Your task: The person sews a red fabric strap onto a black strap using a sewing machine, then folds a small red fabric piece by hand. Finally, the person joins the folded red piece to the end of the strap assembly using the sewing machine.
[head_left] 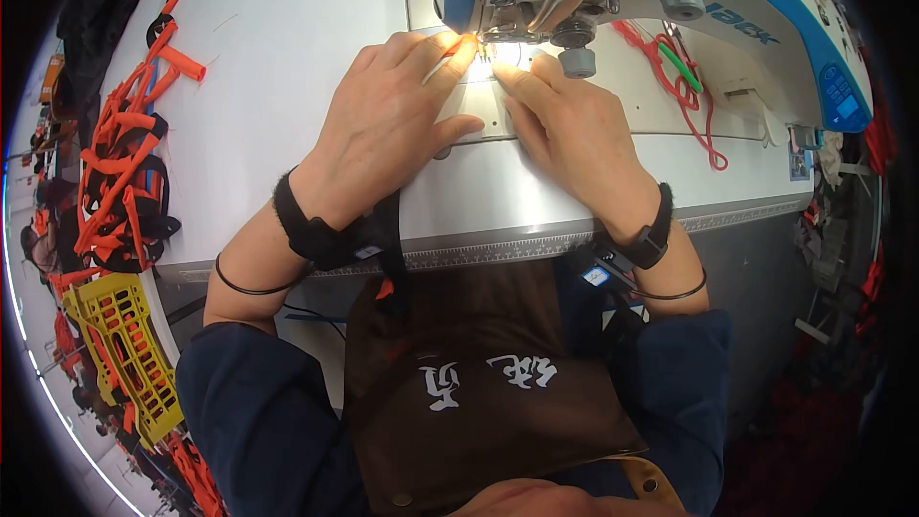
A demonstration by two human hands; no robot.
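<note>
Orange fabric piece (466, 45), small and mostly covered by fingers, is at the needle area of the sewing machine (756, 10), in bright lamp light. Largest is the pale desk (258, 57), which spreads out under and to the left of the sewing machine, with a ruler strip (517, 251) along its front edge. The sewing machine itself, white and blue and marked JACK, reaches across from the right, with a lit control panel (842, 101) on its blue end. Well to the left of the sewing machine, a tangled pile of orange and black straps (120, 172) lies at the desk's side, and a yellow slotted plastic basket (124, 354) is just beside the desk's front left corner. In front of the sewing machine's needle area, the left hand (392, 96) lies palm down, fingertips touching the orange fabric piece; its grip is apart, the thumb spread onto the metal needle plate (469, 115). The right hand (574, 120) comes in from the other side, forefinger pointing at the needle area; I cannot tell whether its grip is clamped on anything. Under the sewing machine's arm, a looped red cord (684, 86) lies beside the right hand, a short green piece (679, 63) against it. Smallest is a slim pale strip (437, 67) at the left hand's fingers, its kind unclear.
</note>
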